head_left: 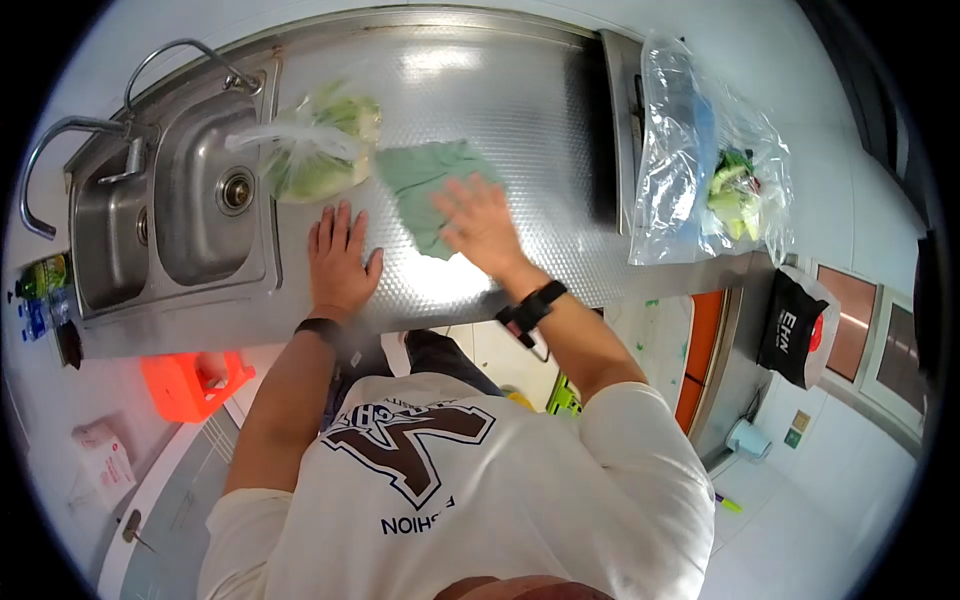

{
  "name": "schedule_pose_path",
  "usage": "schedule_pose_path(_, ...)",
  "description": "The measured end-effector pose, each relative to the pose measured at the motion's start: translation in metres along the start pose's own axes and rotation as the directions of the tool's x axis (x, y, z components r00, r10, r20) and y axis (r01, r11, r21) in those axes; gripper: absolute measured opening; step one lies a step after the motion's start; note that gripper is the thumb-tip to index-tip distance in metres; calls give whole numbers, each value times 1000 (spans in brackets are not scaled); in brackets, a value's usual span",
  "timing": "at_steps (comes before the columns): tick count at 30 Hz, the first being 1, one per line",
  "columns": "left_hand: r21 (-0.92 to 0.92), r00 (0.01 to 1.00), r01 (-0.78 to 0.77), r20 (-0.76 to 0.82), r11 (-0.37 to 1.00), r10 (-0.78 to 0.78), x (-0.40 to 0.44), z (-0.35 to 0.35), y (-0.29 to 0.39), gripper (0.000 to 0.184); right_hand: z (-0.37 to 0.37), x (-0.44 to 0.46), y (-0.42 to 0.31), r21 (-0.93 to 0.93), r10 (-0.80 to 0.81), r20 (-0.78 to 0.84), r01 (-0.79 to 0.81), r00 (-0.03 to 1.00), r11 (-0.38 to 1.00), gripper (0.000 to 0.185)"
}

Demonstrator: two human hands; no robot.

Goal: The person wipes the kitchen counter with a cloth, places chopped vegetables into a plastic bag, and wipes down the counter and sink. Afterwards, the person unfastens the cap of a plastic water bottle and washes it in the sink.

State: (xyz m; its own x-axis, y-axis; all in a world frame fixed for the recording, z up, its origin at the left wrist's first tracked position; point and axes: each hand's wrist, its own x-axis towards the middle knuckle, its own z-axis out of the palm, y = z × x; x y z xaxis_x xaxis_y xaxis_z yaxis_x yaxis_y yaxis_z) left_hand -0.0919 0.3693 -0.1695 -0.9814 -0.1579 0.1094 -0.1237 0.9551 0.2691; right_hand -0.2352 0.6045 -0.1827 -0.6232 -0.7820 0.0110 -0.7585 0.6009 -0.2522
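Observation:
A green cloth point(415, 187) lies spread on the steel counter point(560, 110). My right hand point(480, 222) is on the cloth's right part, fingers apart and slightly blurred, pressing nothing else. Left of the cloth, my left hand point(343, 262) rests palm down on the counter near its front edge, its fingers spread and holding nothing. Just beyond my left hand sits a clear plastic bag of pale green vegetables point(320, 165), its white twisted top pointing toward the sink.
A double sink point(205, 180) with curved taps point(75, 125) is at the left. Plastic bags point(665, 170) with green vegetables point(735, 195) lie at the right. Bottles point(42, 290) stand far left; an orange stool point(190, 388) and a black bag point(793, 328) are lower down.

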Motion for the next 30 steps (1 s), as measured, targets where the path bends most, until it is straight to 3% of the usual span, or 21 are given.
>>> schedule_pose_path(3,-4,1000,3,11,1000,-3,-2,1,0,60,-22,31,74,-115,397,-10,-396,918,911,62)
schedule_pose_path(7,-34,1000,-3,0,999,3,1,-2,1,61,-28,114,143,-23,681,-47,-682,731,731,71)
schedule_pose_path(10,-56,1000,2,1,998,-2,2,-1,0,62,-26,181,131,29,720,-35,-720,693,694,72)
schedule_pose_path(13,-56,1000,16,23,998,-14,4,-3,0,63,-6,229,75,-90,509,-12,-508,861,857,67)
schedule_pose_path(16,-65,999,27,31,998,-25,4,-7,4,64,9,228,-3,-258,158,54,-139,986,956,60)
schedule_pose_path(17,-65,999,23,32,998,-21,5,-7,4,64,10,225,-1,-258,162,52,-144,985,956,60)
schedule_pose_path(19,-61,999,33,36,998,-31,4,-7,4,63,8,219,2,-114,17,105,-5,994,994,58)
schedule_pose_path(20,-60,999,35,38,998,-32,3,-7,4,63,1,223,14,-135,22,102,-8,995,991,58)
schedule_pose_path(22,-84,998,32,48,996,-28,4,-10,3,62,-8,229,51,-140,256,57,-246,965,959,59)
schedule_pose_path(24,-74,999,33,43,997,-30,4,-7,2,62,-19,219,92,-60,490,-17,-490,872,870,60)
schedule_pose_path(26,-77,998,37,44,996,-34,1,-5,3,62,-28,196,118,14,629,-92,-630,772,776,60)
schedule_pose_path(29,-82,999,33,42,996,-29,3,-4,3,62,-22,157,119,28,682,-148,-687,716,726,60)
schedule_pose_path(30,-73,999,36,36,997,-33,3,-3,2,62,-15,139,113,1,642,-195,-654,741,756,60)
